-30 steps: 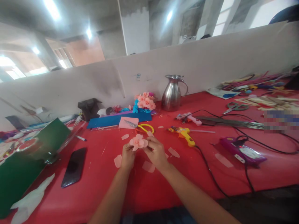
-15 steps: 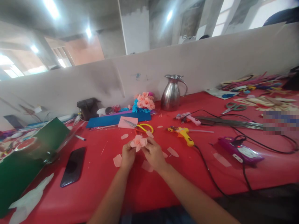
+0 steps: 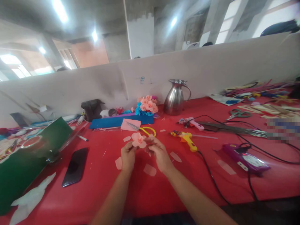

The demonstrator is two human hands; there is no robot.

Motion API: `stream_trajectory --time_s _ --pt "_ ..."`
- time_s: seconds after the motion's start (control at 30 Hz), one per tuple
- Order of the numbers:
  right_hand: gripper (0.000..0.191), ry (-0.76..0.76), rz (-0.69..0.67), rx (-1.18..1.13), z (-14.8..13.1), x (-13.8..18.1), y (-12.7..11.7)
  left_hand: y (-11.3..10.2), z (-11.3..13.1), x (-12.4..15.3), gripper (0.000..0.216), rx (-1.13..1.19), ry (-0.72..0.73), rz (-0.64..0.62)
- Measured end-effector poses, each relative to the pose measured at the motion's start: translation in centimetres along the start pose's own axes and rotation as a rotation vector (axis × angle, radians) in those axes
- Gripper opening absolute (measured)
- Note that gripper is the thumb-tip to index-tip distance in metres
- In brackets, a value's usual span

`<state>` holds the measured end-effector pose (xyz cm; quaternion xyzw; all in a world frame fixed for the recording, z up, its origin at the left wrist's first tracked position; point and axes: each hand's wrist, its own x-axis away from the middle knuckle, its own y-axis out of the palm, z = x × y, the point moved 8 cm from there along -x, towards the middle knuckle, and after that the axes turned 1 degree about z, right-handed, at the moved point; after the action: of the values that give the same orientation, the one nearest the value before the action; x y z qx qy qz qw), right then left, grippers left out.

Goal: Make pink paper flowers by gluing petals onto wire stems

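There are two glue guns (image 3: 187, 138), two scissors (image 3: 141, 128) and one held flower (image 3: 138, 140)

Seen from here: paper flower (image 3: 138, 140) between left hand (image 3: 128, 157) and right hand (image 3: 161, 156), above tabletop (image 3: 145, 193). Cut paper petals (image 3: 150, 170) lie around the hands. Scissors (image 3: 148, 131) just behind the flower, blades on paper sheet (image 3: 126, 123). Bouquet (image 3: 148, 104) behind that, carafe (image 3: 173, 99) to its right, both near the partition (image 3: 211, 72). Smartphone (image 3: 75, 167) left of the hands, board (image 3: 14, 178) farther left. Right side: glue gun (image 3: 187, 139), second glue gun (image 3: 194, 123) behind it, power strip (image 3: 246, 157) farther right.
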<state>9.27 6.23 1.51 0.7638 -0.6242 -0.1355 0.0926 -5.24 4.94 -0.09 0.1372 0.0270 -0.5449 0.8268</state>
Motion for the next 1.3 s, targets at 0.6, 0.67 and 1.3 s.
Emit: stream_trajectory --time_s 0.6,0.67,1.3 --pt "0.022 -0.043 -0.008 0.069 -1.4 0.1 0.2 1.5 -0.6 0.4 0.019 0.076 -0.045 -0.179" --pt "0.024 -0.03 0.007 0.088 -1.3 0.0 0.1 1.4 -0.6 0.4 0.019 0.057 -0.06 -0.169" --pt "0.025 0.051 -0.001 0.01 -0.3 0.1 -0.1 0.7 -0.7 0.1 0.012 0.02 -0.035 -0.092"
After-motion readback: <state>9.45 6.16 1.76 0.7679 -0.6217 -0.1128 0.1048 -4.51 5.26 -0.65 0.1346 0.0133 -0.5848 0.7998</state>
